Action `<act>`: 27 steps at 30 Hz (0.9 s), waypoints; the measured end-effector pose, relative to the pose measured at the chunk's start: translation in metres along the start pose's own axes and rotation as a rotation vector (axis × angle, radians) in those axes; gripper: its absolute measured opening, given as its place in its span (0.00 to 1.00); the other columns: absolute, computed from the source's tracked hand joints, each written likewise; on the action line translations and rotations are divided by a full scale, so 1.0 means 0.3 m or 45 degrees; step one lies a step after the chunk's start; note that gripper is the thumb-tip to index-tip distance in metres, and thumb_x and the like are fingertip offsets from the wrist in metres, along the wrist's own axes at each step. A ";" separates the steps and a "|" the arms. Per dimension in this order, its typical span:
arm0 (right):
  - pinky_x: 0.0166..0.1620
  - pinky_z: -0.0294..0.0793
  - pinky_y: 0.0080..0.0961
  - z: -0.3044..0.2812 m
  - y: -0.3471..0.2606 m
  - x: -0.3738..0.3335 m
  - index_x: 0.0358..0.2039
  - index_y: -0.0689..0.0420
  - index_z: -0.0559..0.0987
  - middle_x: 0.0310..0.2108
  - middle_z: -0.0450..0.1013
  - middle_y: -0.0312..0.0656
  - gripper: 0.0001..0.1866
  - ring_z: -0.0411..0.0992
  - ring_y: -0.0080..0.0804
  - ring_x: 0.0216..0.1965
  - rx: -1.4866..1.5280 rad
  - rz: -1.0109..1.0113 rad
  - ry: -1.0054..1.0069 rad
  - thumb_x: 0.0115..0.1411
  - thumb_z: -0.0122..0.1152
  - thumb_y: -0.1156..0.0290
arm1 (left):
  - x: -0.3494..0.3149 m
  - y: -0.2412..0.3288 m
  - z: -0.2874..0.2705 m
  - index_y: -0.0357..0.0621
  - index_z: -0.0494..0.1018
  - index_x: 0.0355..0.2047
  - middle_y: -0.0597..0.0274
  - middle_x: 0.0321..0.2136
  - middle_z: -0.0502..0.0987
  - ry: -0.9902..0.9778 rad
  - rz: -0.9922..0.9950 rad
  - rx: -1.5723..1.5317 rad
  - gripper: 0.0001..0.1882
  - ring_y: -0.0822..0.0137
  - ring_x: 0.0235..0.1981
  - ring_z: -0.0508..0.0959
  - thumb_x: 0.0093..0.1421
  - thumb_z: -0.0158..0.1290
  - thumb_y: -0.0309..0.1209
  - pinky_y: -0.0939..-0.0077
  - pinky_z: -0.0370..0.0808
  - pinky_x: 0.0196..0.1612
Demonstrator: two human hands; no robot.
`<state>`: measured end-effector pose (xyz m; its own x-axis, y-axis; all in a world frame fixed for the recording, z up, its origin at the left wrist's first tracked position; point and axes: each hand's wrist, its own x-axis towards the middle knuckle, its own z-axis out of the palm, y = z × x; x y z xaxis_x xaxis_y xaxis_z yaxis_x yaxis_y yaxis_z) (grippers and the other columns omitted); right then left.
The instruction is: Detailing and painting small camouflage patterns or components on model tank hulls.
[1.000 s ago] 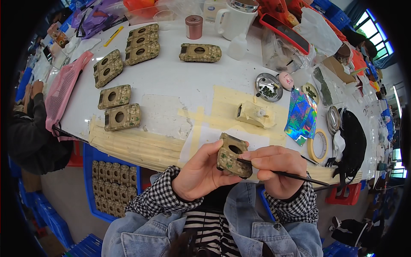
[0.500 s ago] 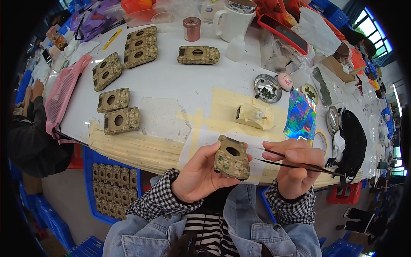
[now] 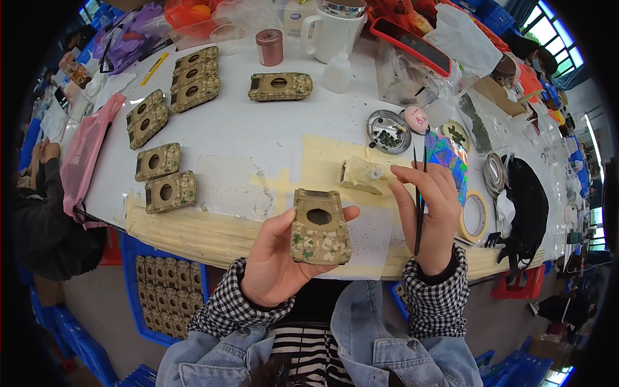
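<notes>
My left hand grips a camouflage-painted model tank hull from its left and lower side, thumb on the edge. The hull has a round hole in its top, which is turned up toward me. My right hand holds black tweezers nearly upright, tips pointing away from me. Its thumb and forefinger are near a block wrapped in yellow masking tape, on the table; I cannot tell whether they touch it. Beyond the tweezers' tips stands a round metal dish with small dark green pieces.
Several more tank hulls stand at the left and back of the table. A white mug, a pink tin and a red-cased phone are at the back. A tape roll and black bag lie right.
My right hand has moved away from the hull toward the taped block, and the tweezers have swung upright. My left hand has shifted left and turned the hull more squarely toward me.
</notes>
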<state>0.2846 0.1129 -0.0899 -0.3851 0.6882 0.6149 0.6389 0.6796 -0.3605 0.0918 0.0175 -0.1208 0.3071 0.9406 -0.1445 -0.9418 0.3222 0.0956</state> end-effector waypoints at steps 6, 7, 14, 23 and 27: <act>0.37 0.69 0.30 0.028 0.005 0.011 0.32 0.59 0.79 0.28 0.72 0.42 0.13 0.69 0.40 0.35 0.009 -0.068 0.011 0.43 0.68 0.78 | 0.003 -0.005 -0.018 0.32 0.45 0.63 0.33 0.58 0.55 -0.041 -0.040 -0.079 0.33 0.48 0.45 0.76 0.66 0.34 0.44 0.67 0.81 0.44; 0.37 0.69 0.30 0.034 0.012 0.008 0.32 0.59 0.79 0.27 0.72 0.42 0.12 0.69 0.40 0.35 0.010 -0.079 0.017 0.43 0.68 0.78 | 0.003 -0.006 -0.020 0.32 0.44 0.63 0.33 0.58 0.55 -0.044 -0.043 -0.079 0.33 0.48 0.45 0.75 0.66 0.34 0.44 0.67 0.81 0.44; 0.36 0.70 0.28 0.011 -0.005 0.007 0.31 0.60 0.79 0.28 0.73 0.44 0.10 0.71 0.38 0.32 0.087 -0.055 0.162 0.46 0.66 0.81 | -0.003 -0.008 -0.019 0.33 0.46 0.62 0.35 0.59 0.55 -0.027 -0.061 -0.088 0.32 0.47 0.46 0.75 0.66 0.34 0.44 0.66 0.81 0.45; 0.39 0.66 0.22 -0.035 -0.150 -0.054 0.37 0.62 0.72 0.32 0.74 0.44 0.05 0.66 0.29 0.32 0.941 0.083 0.032 0.61 0.53 0.75 | -0.009 -0.017 -0.004 0.34 0.50 0.61 0.40 0.55 0.62 0.031 -0.061 -0.012 0.30 0.48 0.46 0.75 0.66 0.33 0.44 0.66 0.81 0.45; 0.37 0.64 0.21 -0.001 -0.163 -0.058 0.37 0.61 0.70 0.31 0.74 0.41 0.05 0.63 0.24 0.31 1.079 0.186 -0.038 0.63 0.50 0.74 | -0.013 -0.024 -0.014 0.35 0.55 0.59 0.45 0.50 0.69 0.048 -0.050 0.014 0.28 0.49 0.45 0.76 0.67 0.33 0.43 0.65 0.81 0.45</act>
<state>0.2603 0.0675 -0.0829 -0.3629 0.7820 0.5068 -0.0247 0.5356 -0.8441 0.0969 0.0110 -0.1252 0.3384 0.9226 -0.1854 -0.9274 0.3603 0.1002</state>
